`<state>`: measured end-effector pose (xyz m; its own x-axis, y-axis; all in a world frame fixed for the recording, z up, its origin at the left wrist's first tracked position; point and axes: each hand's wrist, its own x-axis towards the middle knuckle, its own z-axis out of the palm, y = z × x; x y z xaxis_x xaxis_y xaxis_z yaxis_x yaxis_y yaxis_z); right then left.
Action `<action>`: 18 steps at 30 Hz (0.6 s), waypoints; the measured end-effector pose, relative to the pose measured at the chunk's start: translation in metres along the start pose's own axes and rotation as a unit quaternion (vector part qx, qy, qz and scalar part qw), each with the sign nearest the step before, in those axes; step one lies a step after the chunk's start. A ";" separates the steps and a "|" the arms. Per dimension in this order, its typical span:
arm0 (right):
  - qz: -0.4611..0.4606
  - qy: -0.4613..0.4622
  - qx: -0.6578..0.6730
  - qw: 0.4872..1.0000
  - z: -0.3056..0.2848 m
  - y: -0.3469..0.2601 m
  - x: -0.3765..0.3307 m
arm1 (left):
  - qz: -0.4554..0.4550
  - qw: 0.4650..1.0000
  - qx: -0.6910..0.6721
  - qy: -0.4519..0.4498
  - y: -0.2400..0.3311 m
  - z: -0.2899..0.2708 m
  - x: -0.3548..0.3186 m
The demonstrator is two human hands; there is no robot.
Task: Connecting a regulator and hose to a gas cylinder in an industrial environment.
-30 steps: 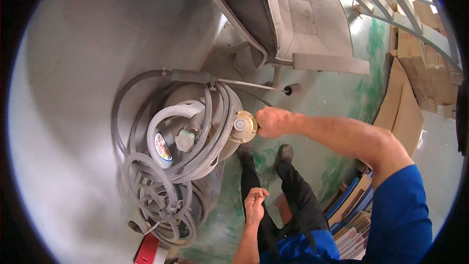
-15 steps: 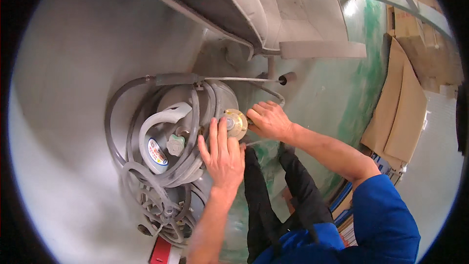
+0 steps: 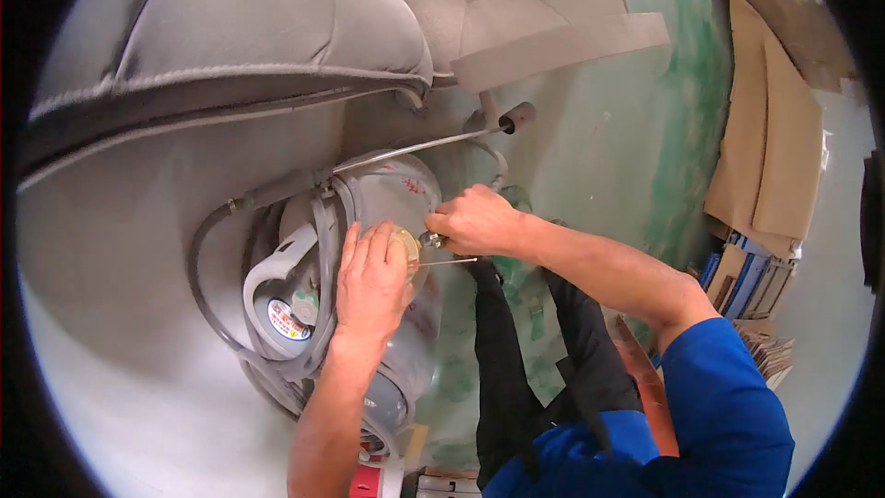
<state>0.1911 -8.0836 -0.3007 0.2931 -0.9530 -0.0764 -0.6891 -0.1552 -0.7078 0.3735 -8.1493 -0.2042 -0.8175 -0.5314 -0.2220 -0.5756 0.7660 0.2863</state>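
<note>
A grey gas cylinder [image 3: 406, 183] has a pale carrying collar [image 3: 267, 269] and a greenish valve knob [image 3: 305, 306]. Beside its collar, my left hand [image 3: 373, 281] is wrapped over a round brass-coloured gas regulator [image 3: 407, 242]. My right hand [image 3: 479, 221] is closed round a small metal fitting [image 3: 430, 240] at the regulator's right side; its fingers partly hide the fitting. Just below, a thin metal rod [image 3: 449, 263] sticks out to the right. A grey hose [image 3: 210, 312] loops around the cylinder top. Across the top rests a gas torch [image 3: 415, 148] with a cylindrical burner head.
A grey padded seat [image 3: 277, 14] fills the far left, with a flat grey panel [image 3: 562, 51] jutting from it. Folded cardboard [image 3: 784, 129] leans at the right, above stacked boxes. Near my legs lies a red and white box [image 3: 366, 481].
My view has shifted, bringing more of the seat into sight. My left fingers now curl over the regulator, which was more exposed before. My right hand has stayed at its side.
</note>
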 end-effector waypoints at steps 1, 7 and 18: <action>0.009 -0.033 0.018 0.999 -0.001 0.001 0.002 | 0.001 1.000 -0.022 -0.015 -0.003 -0.004 0.002; 0.055 -0.208 0.203 0.955 -0.022 0.007 0.016 | -0.053 0.961 -0.142 -0.233 -0.028 -0.029 0.045; 0.030 0.125 0.260 0.957 0.011 0.002 -0.039 | -0.011 0.872 -0.153 -0.466 -0.062 -0.017 0.091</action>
<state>0.1856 -8.0437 -0.3066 0.0520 -0.9986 -0.0034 -0.2585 -0.0101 -0.9660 0.3346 -8.2507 -0.2264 -0.5184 0.0878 -0.8506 -0.6857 0.5517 0.4748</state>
